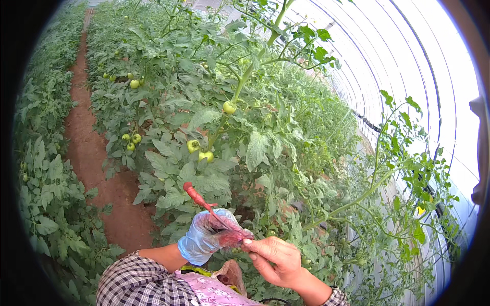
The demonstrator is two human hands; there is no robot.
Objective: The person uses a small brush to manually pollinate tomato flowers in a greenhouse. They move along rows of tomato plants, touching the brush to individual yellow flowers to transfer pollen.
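Note:
In a pale blue glove stained pinkish red, my left hand [218,233] grips a thin stick-like tool [198,197]. The tool's thicker red-wrapped end points up and away to the left. Its thin shaft runs across the glove towards my right hand [276,258]. That hand is bare, with thumb and forefinger pinched at the tool's far tip against the gloved fingers. The tip itself is mostly hidden. Beyond my hands stands a tomato plant with green tomatoes [206,156] low on its stem and another green tomato [229,107] higher up.
A bare soil path [86,153] runs away on the left between rows of tomato plants. One leafy stem [356,201] leans in from the right. A curved plastic greenhouse wall [405,57] closes that side. Near my waist hangs an open pouch [231,273].

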